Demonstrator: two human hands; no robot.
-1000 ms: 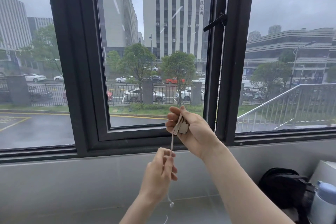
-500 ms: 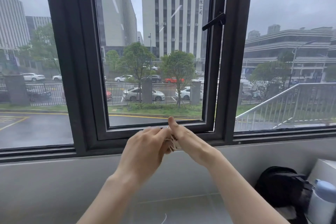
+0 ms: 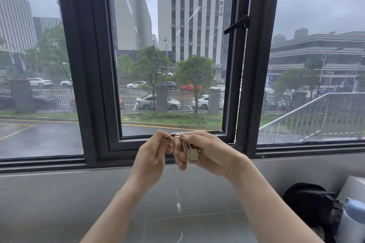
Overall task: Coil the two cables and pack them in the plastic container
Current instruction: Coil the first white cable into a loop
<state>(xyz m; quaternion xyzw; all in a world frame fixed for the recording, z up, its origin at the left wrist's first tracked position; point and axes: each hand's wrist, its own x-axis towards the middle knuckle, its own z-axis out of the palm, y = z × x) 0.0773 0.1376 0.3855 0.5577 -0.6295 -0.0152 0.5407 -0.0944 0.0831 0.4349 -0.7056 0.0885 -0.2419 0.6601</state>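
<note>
A thin white cable (image 3: 185, 147) is wound in loops around the fingers of my right hand (image 3: 205, 152), its pale plug lying against the palm. My left hand (image 3: 153, 154) pinches the cable strand at the top of the coil, just left of the right hand. The cable's loose end (image 3: 178, 204) dangles below both hands, blurred. Both hands are held up in front of the window frame. A second cable and the plastic container are not in view.
A dark-framed window (image 3: 254, 65) with a black handle (image 3: 236, 24) fills the view ahead. Below it runs a grey wall and ledge (image 3: 59, 193). At the lower right sit a black bag (image 3: 310, 203), a pale blue bottle (image 3: 351, 221) and a white box (image 3: 353, 185).
My left hand rose from below to meet the right and now pinches the strand at the coil's top. Both hands dropped slightly lower against the window frame, and more cable sits around the right fingers.
</note>
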